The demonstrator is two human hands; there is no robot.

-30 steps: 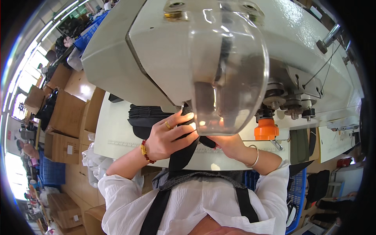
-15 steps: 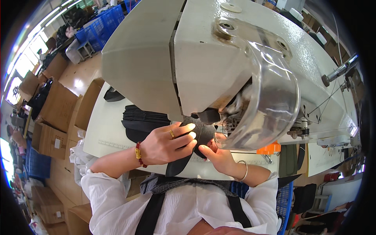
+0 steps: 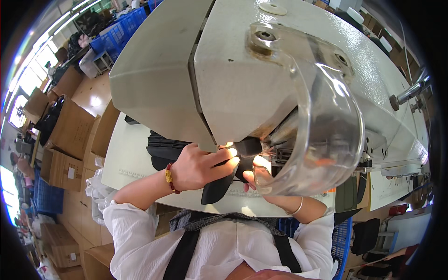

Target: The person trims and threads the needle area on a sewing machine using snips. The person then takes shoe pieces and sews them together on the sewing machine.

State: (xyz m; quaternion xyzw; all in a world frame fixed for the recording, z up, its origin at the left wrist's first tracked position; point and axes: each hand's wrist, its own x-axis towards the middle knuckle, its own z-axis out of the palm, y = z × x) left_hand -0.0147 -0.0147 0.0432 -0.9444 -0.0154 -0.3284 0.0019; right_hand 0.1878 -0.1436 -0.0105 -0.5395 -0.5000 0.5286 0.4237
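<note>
Both hands feed a black piece under the head of a sewing machine.

Cardboard boxes [image 3: 70,135] stand far left, and a stack of black pieces [image 3: 165,147] lies on the table [image 3: 126,161]. The left hand [image 3: 198,165] presses flat on the black piece [image 3: 219,184], fingers stretched toward the lit needle area. The right hand [image 3: 261,179] pinches its other edge behind the clear guard [image 3: 322,126]. Fingertips sit very near the needle; a slip could likely catch one or skew the seam.
</note>
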